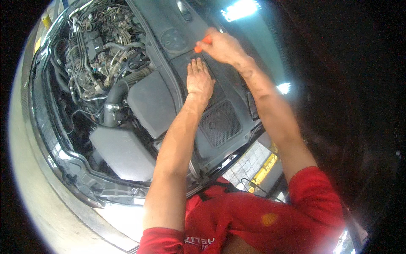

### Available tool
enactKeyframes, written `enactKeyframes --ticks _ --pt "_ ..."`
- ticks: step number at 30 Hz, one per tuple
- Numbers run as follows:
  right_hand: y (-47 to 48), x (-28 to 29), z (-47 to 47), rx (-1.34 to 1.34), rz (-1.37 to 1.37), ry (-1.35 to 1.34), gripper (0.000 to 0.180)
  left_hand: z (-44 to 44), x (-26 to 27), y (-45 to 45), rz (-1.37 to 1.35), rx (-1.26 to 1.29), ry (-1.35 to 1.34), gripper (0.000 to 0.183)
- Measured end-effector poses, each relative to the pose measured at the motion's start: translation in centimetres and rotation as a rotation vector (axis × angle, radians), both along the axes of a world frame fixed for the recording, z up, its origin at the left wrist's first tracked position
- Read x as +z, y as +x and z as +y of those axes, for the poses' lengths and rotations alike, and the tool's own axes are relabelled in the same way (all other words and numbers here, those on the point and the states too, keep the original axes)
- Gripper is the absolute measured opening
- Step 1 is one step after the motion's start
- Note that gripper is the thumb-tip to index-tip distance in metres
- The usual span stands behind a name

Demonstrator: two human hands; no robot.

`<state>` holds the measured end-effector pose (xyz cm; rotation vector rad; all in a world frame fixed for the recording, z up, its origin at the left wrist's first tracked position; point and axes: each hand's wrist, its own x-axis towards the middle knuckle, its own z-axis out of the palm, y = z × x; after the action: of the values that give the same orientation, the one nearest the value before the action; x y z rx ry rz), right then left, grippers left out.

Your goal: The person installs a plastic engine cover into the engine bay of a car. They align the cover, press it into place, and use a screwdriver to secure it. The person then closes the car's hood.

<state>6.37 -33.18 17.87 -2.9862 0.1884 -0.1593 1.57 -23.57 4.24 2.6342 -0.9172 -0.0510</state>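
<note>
My left hand (199, 79) lies flat, palm down, on the black plastic cowl panel (219, 90) of a car, below the windshield. Its fingers point away from me and hold nothing. Slightly farther off and to the right, my right hand (225, 47) is closed around an orange handle (203, 43), probably a screwdriver's. Any shaft or tip on it cannot be made out. Near the fingers of both hands, a round cover (174, 39) is set in the cowl. Closer to me sits a mesh grille (221, 123) in the same panel.
The uncovered engine (98, 47) fills the bay's left side, with a ribbed intake hose (127, 84) and grey plastic covers (152, 101) nearer. Glass of the windshield (253, 41) rises to the right. A yellow bar (265, 168) shows beside the car, over a tiled floor (247, 163).
</note>
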Motion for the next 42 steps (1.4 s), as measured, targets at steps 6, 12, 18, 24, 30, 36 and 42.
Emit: enactKeyframes --ticks 6,12,18,24,30,36,42 --pt "-4.6 0.5 -3.1 -0.16 -0.286 1.145 0.032 8.7 0.9 -3.5 -0.104 0.104 -0.529 0.052" --pt "-8.9 -7.5 -3.5 -0.459 0.03 0.747 0.05 15.7 0.5 -10.7 0.284 0.328 -0.485 0.051" --pt "-11.3 -10.9 -0.4 -0.449 0.027 0.47 0.056 14.9 -1.2 -13.7 0.342 0.34 -0.31 0.048" --pt "-11.5 -9.9 -0.3 -0.475 0.059 0.555 0.056 15.3 -2.4 -12.9 0.37 0.317 -0.324 0.034" --pt "-12.6 -9.9 -0.4 -0.421 0.082 0.531 0.054 15.6 -1.2 -12.2 0.463 0.311 -0.276 0.044" --pt "-13.2 -10.9 0.3 -0.36 0.034 0.463 0.051 11.7 0.1 -5.8 0.174 0.395 -0.383 0.059" --pt "-13.5 -11.3 -0.6 -0.348 0.053 0.48 0.051 7.8 -2.1 0.3 0.127 0.441 -0.289 0.038"
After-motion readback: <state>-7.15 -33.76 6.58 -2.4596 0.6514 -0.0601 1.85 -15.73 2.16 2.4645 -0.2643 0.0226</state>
